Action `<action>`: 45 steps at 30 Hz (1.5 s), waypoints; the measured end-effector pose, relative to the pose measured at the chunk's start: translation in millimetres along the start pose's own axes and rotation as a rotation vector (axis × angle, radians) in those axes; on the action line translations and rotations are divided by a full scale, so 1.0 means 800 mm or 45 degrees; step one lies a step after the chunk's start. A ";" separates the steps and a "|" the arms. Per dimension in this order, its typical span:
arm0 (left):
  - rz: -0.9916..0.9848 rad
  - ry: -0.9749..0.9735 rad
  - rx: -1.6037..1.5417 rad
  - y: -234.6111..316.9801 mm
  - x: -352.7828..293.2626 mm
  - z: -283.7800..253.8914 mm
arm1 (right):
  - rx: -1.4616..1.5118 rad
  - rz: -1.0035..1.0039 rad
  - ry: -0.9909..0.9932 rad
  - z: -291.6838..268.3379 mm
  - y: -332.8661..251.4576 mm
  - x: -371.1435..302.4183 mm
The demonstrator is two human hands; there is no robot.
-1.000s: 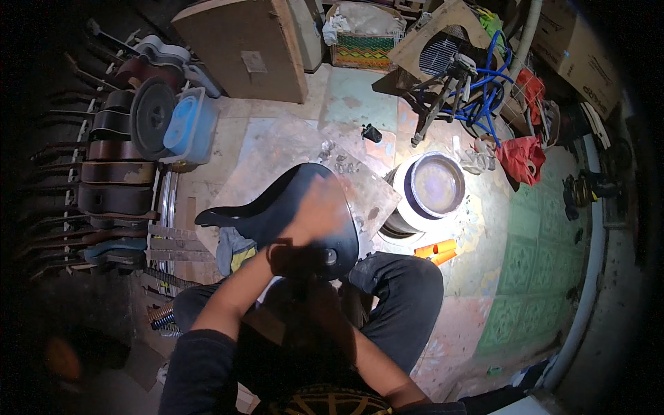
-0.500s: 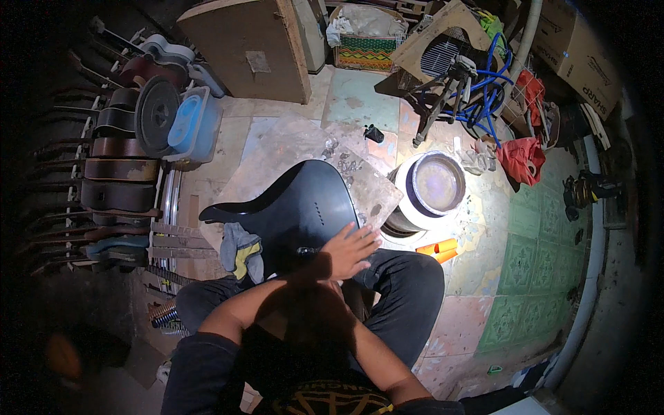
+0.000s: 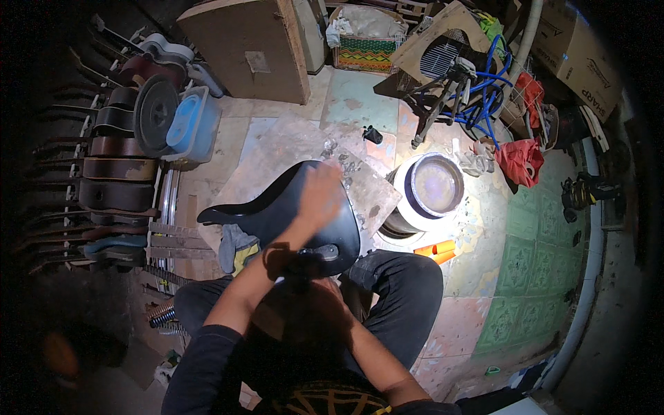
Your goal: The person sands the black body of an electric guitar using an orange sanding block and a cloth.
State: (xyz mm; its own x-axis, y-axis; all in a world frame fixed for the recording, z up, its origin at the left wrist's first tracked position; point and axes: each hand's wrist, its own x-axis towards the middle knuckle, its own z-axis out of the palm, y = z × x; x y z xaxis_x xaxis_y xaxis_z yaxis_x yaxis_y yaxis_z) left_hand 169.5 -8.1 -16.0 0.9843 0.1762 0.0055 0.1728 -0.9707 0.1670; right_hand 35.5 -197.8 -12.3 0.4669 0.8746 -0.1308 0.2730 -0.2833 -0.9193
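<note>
A glossy black guitar body (image 3: 277, 200) lies across my lap, its pointed horn toward the left and a short row of small holes in its face. A dark oval recess or fitting (image 3: 326, 252) sits near its close edge. My left hand (image 3: 319, 197), blurred by motion, is over the upper face of the body with its fingers stretched toward the far edge. It holds nothing; whether it touches the surface is unclear. My right hand (image 3: 330, 287) is at the body's near edge, its fingers hidden in shadow. A grey and yellow cloth (image 3: 236, 247) rests on my left thigh.
A flat board (image 3: 277, 155) with dark debris lies beyond the body. To the right stand a round pot or bucket (image 3: 437, 185) and orange pieces (image 3: 436, 250). Guitars (image 3: 119, 169) line the left. A blue hose (image 3: 494, 90) and a red bag (image 3: 520, 162) lie far right.
My left hand has moved up and away from the near right edge, onto the far part of the guitar body. My right hand and the body have barely shifted.
</note>
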 end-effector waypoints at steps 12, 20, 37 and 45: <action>-0.763 0.216 -0.065 -0.123 0.015 -0.004 | 0.245 -0.154 0.098 0.030 0.036 -0.006; 0.178 -0.083 -0.241 0.061 -0.117 -0.011 | 0.405 0.311 -0.085 0.006 0.009 -0.006; 0.037 -0.045 -0.272 0.119 -0.079 -0.011 | 0.061 0.144 0.002 0.003 0.012 0.000; -0.547 0.143 -0.219 -0.025 0.010 0.016 | -0.002 0.536 -0.092 -0.022 0.007 -0.008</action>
State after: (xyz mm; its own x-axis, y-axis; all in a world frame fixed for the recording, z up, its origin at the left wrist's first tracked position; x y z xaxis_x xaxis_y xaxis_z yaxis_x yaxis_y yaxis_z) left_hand 174.6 10.9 -31.6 0.8134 0.5817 0.0050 0.5461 -0.7664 0.3382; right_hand 49.1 -211.8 -9.9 0.4781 0.7078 -0.5201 0.0726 -0.6220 -0.7797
